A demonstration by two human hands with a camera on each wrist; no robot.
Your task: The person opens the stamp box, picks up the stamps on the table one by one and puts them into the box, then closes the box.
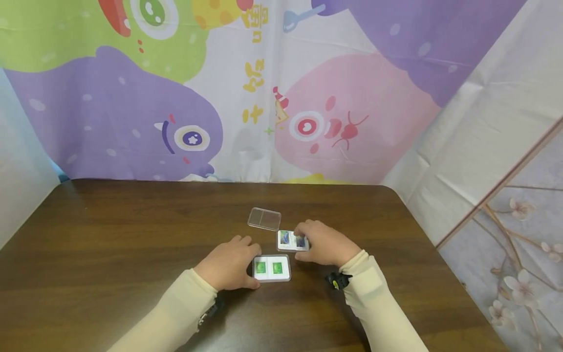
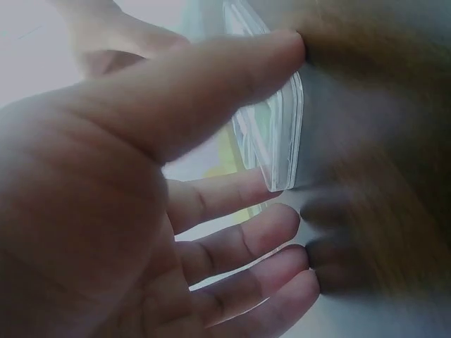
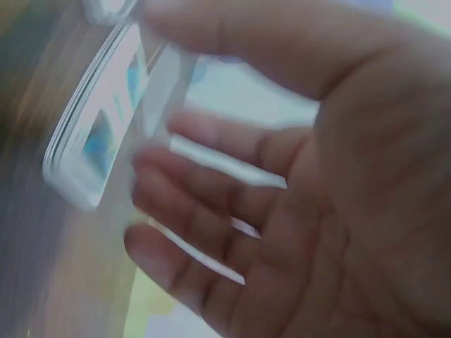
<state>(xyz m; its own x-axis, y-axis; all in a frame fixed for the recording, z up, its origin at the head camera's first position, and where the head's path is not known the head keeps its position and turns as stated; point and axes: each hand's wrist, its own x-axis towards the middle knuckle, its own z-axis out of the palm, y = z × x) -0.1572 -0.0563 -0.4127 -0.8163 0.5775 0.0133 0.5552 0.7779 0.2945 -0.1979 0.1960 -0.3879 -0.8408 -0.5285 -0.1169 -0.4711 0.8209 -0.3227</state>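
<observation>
Two flat clear plastic cases lie on the brown table. The nearer case (image 1: 271, 268) shows two green pictures on white. My left hand (image 1: 232, 264) holds its left end, thumb at the near corner and index finger at the far one; the other fingers are spread behind in the left wrist view. The second case (image 1: 285, 239), with a blue and a dark picture, lies just beyond. My right hand (image 1: 327, 243) hovers around its right end, partly covering it. Its fingers look loosely bent and apart from the case (image 3: 99, 134) in the blurred right wrist view.
A clear, thin plastic lid (image 1: 264, 219) rests on the table (image 1: 132, 230) behind the cases. A cartoon-printed curtain (image 1: 246, 98) hangs along the table's far edge. On the right stands a flower-patterned panel (image 1: 523, 244).
</observation>
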